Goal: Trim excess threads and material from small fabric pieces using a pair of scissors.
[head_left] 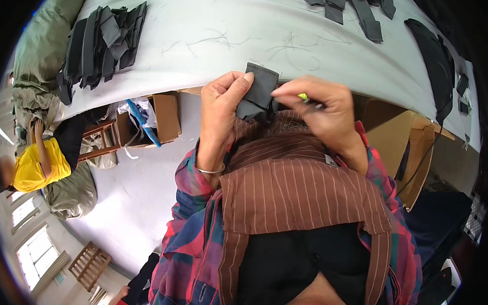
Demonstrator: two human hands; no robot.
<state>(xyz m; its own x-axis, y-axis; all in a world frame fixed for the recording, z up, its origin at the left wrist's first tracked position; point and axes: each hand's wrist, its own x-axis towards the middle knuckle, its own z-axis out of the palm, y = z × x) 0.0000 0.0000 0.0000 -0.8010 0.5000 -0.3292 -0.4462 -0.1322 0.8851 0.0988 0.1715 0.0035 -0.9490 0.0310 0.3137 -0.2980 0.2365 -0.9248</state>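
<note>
My left hand (222, 100) pinches a dark grey strip of fabric (262, 82) between thumb and fingers, in front of my chest at the table's near edge. A row of stitching runs along the strip's upper end, and its lower part hangs in folds. Just right of the strip, my right hand (323, 104) is closed round a small tool (314, 103) with a bright yellow-green part; the fingers cover most of it, so its kind does not show. The right fingertips are close to the strip's right edge; whether they touch it, I cannot tell.
Loose threads lie on the white-covered table (215, 54). Dark fabric strips (105, 43) are piled at left, more (361, 14) at far right, near a black curved piece (432, 65). Cardboard boxes (387, 136) stand below the edge. A person in yellow (42, 164) is at left.
</note>
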